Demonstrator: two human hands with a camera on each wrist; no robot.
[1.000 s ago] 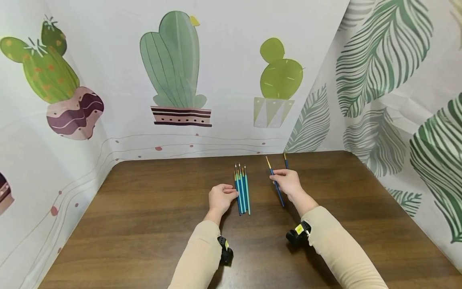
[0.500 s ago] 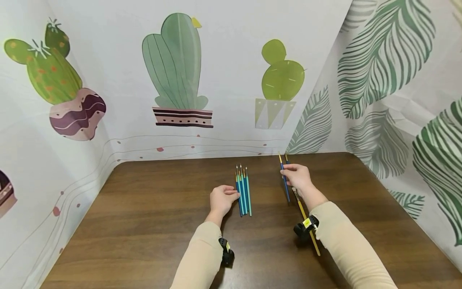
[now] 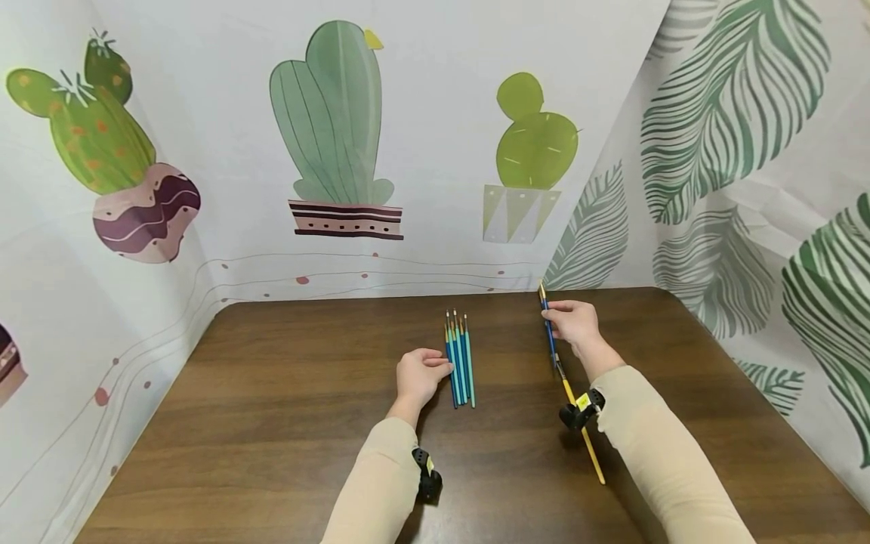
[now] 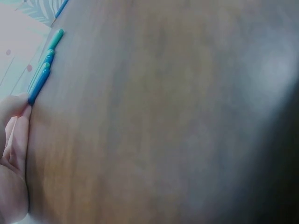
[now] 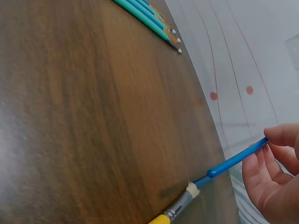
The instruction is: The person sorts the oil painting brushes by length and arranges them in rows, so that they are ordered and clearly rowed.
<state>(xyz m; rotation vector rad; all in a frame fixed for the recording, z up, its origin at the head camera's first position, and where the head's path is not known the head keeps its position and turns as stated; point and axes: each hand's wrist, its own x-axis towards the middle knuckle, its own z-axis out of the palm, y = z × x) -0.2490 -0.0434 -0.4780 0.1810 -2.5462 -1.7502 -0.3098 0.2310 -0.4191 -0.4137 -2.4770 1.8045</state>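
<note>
Through the head camera I take the row of brushes as my landmark: slim blue and teal handles lying side by side on the brown table, bristles toward the far edge.

The left hand is at the row's left side, its fingertips at the outermost blue handle. I cannot tell, even from the left wrist view, whether thumb and finger pinch that handle or merely rest against it.

To the right of the row, well apart from it, the right hand pinches a blue brush between thumb and fingers, near its bristle end — a firm enough hold, with the rest of the handle sticking out toward the table. Its bristles point away from me, reaching beyond those of the row. Under its handle end, my right wrist view shows part of a second blue brush; whether the two touch I cannot tell.

Also right of the row, a yellow brush lies slanted, its pale bristles close to that second blue handle and its other end nearer me than the row.

Beyond the row rises a white wall with printed cacti — and leaves farther right.
</note>
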